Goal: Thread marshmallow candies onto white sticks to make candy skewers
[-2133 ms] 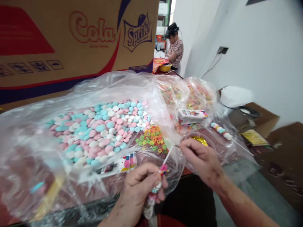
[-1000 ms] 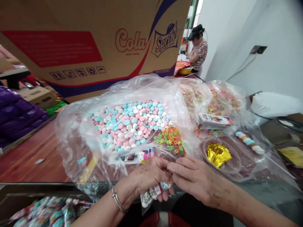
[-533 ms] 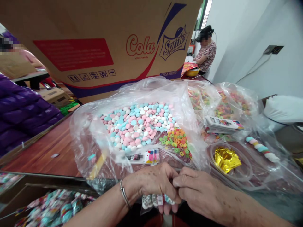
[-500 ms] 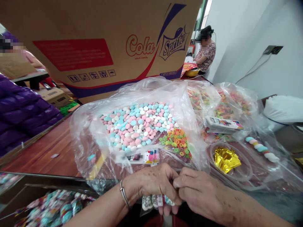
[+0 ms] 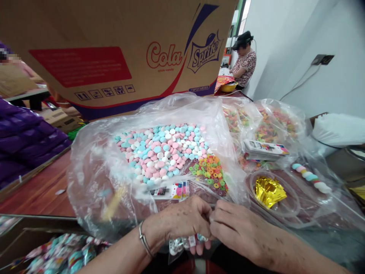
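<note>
My left hand (image 5: pixel 182 222) is closed around a small clear packet of candy (image 5: pixel 182 243) at the table's near edge. My right hand (image 5: pixel 236 232) meets it, fingers pinched at the packet's top. Just beyond them lies a big clear bag of pink, blue and white round candies (image 5: pixel 162 152), with a heap of coloured ring candies (image 5: pixel 209 173) and a printed label card (image 5: pixel 171 190) near its front.
A round clear tub with gold foil ties (image 5: pixel 269 190) sits right of my hands, and a candy skewer (image 5: pixel 309 177) beyond. Further bags of ring candy (image 5: pixel 268 125) and a stack of cards (image 5: pixel 265 148) lie behind. A large cardboard box (image 5: pixel 114 49) looms above. A person (image 5: pixel 243 61) sits far back.
My hands came together from apart, with the stick and candy now gathered in the packet between them. In the last half second they hardly moved; the view shifted slightly.
</note>
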